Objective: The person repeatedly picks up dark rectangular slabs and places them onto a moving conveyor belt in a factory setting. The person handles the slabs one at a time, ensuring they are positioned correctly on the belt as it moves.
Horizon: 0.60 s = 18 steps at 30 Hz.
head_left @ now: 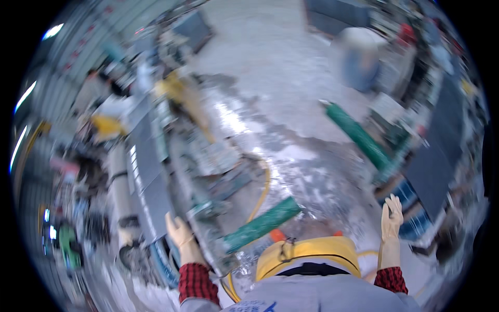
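Note:
Both my hands wear pale cream gloves, with red-and-black checked cuffs behind them. My left hand (180, 234) is raised beside the near end of a long dark grey slab (150, 190) on the left; its fingers are apart and nothing is in them. On the other side, my right hand (392, 216) points its stretched fingers upward, empty. It is close to blue-topped pieces (415, 223) and the near edge of another dark grey slab (442, 145). Whether either hand touches these is blurred. I wear a yellow apron (312, 252).
A green roller (265, 223) juts out ahead on the left, another green roller (358, 135) on the right. A yellow hose (267, 182) curves over the wet floor (291, 156). Farther off on the right is a blurred person (358, 62). Machinery lines both sides.

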Tool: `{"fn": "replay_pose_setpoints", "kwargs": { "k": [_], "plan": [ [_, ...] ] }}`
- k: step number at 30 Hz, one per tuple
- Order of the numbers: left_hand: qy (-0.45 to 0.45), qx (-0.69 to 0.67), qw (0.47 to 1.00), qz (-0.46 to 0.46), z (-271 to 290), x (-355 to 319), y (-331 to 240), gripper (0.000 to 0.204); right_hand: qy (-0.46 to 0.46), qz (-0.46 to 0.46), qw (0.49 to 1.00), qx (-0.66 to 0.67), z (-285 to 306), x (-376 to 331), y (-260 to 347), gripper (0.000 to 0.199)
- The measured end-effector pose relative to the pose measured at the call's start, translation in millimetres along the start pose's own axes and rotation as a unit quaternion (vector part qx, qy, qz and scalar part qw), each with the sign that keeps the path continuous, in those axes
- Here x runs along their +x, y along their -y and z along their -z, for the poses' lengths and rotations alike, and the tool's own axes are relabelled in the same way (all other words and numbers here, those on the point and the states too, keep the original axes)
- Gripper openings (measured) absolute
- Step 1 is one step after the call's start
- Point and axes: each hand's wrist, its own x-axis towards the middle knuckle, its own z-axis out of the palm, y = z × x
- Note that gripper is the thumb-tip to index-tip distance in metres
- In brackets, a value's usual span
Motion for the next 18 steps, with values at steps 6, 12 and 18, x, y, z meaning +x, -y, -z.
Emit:
{"fn": "replay_pose_setpoints", "kwargs": {
  "k": [6,12,18],
  "plan": [
    [0.049,0.129,0.984,-0.114,23.4,37.8,67.3,0.046,0.181,0.089,0.979,-0.002,-114.9,1.1,127.9,0.017],
    [0.110,0.154,0.971,-0.142,3.7,76.0,77.2,0.049,0.228,0.104,0.968,-0.013,-161.7,14.4,195.3,0.015],
    [0.116,0.172,0.963,-0.172,-37.2,149.4,73.5,0.048,0.223,0.122,0.967,-0.016,-183.2,6.1,241.2,0.014]
  ]
}}
